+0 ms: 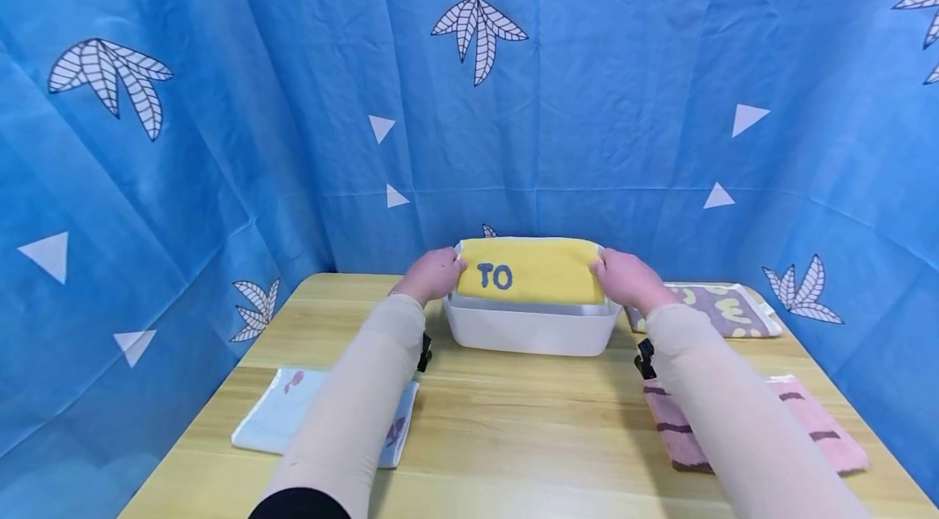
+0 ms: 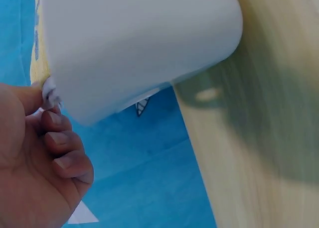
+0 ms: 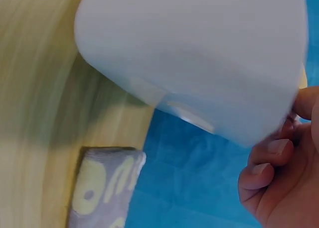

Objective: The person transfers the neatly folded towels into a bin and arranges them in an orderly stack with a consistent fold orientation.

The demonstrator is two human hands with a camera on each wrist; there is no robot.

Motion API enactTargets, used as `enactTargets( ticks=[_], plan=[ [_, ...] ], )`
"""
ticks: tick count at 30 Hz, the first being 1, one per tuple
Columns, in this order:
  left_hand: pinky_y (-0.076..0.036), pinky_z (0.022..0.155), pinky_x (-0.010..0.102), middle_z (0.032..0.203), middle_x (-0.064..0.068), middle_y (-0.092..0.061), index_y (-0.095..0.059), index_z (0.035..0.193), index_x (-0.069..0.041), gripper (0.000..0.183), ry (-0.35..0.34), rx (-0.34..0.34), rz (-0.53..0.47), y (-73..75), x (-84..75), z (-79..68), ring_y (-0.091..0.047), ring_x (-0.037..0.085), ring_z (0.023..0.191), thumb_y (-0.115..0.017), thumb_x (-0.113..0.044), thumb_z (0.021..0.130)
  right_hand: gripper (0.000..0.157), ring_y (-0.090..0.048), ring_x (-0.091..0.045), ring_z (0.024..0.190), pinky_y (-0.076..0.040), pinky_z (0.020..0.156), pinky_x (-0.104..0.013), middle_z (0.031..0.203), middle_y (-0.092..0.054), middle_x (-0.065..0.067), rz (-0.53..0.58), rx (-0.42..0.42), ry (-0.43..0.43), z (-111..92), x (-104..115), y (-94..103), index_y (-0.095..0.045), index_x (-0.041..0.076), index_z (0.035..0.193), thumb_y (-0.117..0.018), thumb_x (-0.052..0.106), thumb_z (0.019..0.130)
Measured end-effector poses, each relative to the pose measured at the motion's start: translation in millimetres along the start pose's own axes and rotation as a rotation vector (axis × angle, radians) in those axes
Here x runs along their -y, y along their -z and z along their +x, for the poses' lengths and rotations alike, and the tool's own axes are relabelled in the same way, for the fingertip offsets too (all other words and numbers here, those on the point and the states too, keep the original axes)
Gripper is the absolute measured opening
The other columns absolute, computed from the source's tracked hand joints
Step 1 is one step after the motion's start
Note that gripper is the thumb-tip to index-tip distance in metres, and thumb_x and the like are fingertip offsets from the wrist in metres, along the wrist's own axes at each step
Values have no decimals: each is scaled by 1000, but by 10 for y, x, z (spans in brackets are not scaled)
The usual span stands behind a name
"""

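Note:
A yellow towel with dark "TO" lettering stretches between both hands above a white plastic bin. At its left end, my left hand pinches the towel's corner between thumb and fingers; the left wrist view shows the bunched white edge beside the bin's wall. My right hand grips the opposite end, close by the bin's right rim. In the right wrist view, the bin hides most of the towel from sight. The towel's lower edge overlaps the bin's opening in the head view.
A grey towel with yellow patterns lies behind the right forearm. A pink towel with dark stripes rests at the front right, partly covered by that arm. Under the left arm is a folded pale blue towel. Blue curtain surrounds the wooden table.

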State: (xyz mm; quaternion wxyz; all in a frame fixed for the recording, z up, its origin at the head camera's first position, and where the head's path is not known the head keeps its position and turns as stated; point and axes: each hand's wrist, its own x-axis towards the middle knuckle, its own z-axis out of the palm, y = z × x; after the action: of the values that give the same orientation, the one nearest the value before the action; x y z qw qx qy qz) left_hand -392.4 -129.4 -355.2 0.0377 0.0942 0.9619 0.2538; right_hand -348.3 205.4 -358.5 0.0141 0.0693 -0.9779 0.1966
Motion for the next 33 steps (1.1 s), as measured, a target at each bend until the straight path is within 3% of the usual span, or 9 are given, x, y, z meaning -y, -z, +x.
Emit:
enactTargets(
  ticks=[14, 22, 29, 33],
  plan=[
    [-43, 73, 35, 84, 4, -59, -54, 103, -14, 27, 22, 28, -16, -127, -28, 1, -56, 19, 76, -40, -37, 99, 31, -51, -28, 74, -40, 65, -43, 75, -49, -10, -68, -10, -76, 70, -57, -69, -50, 9, 99, -36, 36, 100],
    [-43, 73, 35, 84, 2, -61, -55, 104, -15, 26, 80, 17, -35, -122, -51, 10, -57, 18, 77, -42, -36, 99, 32, -53, -29, 76, -41, 65, -44, 75, -53, -11, -89, -48, -88, 121, -47, -104, -51, 10, 92, -37, 38, 99],
    [-46, 67, 34, 81, 3, -61, -59, 95, -12, 30, 92, 7, 45, -124, -77, 16, -58, 19, 73, -49, -40, 95, 31, -55, -30, 81, -42, 68, -47, 91, -59, -12, -93, -87, -75, 108, -46, -106, -55, 7, 95, -40, 34, 98],
    [-47, 68, 34, 84, 2, -59, -56, 94, -12, 30, 92, 4, 79, -133, -75, 2, -56, 18, 78, -50, -42, 94, 31, -54, -30, 79, -41, 66, -45, 89, -58, -12, -85, -84, -73, 86, -36, -99, -54, 7, 96, -39, 34, 98]
  ],
)
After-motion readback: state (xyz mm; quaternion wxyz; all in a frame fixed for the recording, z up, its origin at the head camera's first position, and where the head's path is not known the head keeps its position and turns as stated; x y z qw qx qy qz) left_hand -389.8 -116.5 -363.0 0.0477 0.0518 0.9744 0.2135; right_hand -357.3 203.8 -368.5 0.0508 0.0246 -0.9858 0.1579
